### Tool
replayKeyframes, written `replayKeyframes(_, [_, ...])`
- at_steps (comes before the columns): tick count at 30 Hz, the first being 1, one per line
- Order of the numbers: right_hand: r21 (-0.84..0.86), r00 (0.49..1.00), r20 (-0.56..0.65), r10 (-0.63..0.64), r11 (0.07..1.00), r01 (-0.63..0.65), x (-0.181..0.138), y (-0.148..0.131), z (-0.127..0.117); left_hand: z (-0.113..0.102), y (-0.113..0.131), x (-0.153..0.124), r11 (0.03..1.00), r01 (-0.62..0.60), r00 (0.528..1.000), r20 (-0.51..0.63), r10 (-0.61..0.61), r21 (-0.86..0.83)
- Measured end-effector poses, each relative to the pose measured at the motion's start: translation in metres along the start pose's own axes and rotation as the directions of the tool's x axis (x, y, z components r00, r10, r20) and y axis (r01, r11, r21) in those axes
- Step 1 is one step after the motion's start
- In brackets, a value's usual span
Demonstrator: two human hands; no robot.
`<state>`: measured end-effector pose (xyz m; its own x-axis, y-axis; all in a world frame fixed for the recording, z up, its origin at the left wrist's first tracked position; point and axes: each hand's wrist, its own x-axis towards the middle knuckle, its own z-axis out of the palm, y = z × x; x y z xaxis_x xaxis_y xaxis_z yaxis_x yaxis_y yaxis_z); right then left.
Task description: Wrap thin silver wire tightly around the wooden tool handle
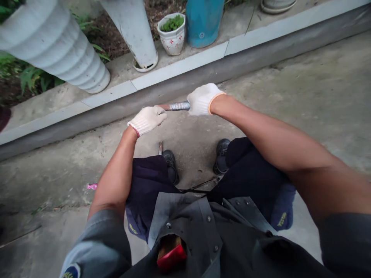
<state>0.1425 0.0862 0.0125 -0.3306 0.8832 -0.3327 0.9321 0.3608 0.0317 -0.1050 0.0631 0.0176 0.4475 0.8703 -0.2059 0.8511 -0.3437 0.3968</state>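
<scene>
A brown rod with a silvery wrapping [179, 105], wire or tape, is stretched between my two gloved hands above the concrete floor. Gripping its left end is my left hand [147, 119], in a white knit glove with a red-edged cuff. My right hand [203, 99], in a white glove with an orange-edged cuff, is closed around the wrapped right end. Both ends of the rod are hidden in the gloves. Beside my left shoe stands or lies a short brown-and-silver piece [160, 148], partly behind my trouser leg.
A low tiled ledge [179, 73] runs across ahead. On it are a ribbed white planter [63, 46], a tall white planter [135, 31], a small flowered pot [172, 40] and a blue container [204, 21]. A pink object [92, 186] lies on the floor at left.
</scene>
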Motion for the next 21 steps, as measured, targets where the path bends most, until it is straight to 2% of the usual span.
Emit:
replayKeyframes(5, [0.228, 1.000, -0.019, -0.025, 0.973, 0.028, -0.008, 0.011, -0.018, 0.000, -0.009, 0.000, 0.998, 0.005, 0.999, 0.050, -0.002, -0.061])
replayKeyframes(9, [0.563, 0.978, 0.119, -0.172, 0.823, 0.076, -0.034, 0.018, -0.030, -0.001, -0.015, -0.001, 0.997, 0.005, 0.999, 0.037, -0.002, -0.082])
replayKeyframes(11, [0.635, 0.947, 0.210, -0.245, 0.770, 0.058, -0.043, 0.021, -0.029, -0.001, -0.018, -0.001, 0.994, -0.007, 1.000, 0.000, 0.007, -0.111])
replayKeyframes(14, [0.576, 0.887, 0.334, -0.319, 0.814, 0.076, -0.045, 0.020, -0.018, -0.001, -0.022, 0.000, 0.988, -0.033, 0.999, -0.017, 0.031, -0.153])
replayKeyframes(16, [0.476, 0.866, 0.372, -0.334, 0.869, 0.131, -0.041, 0.013, -0.007, 0.000, -0.022, 0.000, 0.985, -0.014, 1.000, -0.009, 0.013, -0.173])
replayKeyframes(19, [0.249, 0.907, 0.329, -0.261, 0.951, 0.183, -0.032, -0.002, 0.007, 0.001, -0.018, -0.002, 0.987, 0.049, 0.999, 0.024, -0.046, -0.153])
replayKeyframes(21, [0.102, 0.952, 0.256, -0.165, 0.984, 0.143, -0.026, -0.009, 0.011, 0.002, -0.013, -0.004, 0.991, 0.077, 0.995, 0.074, -0.069, -0.113])
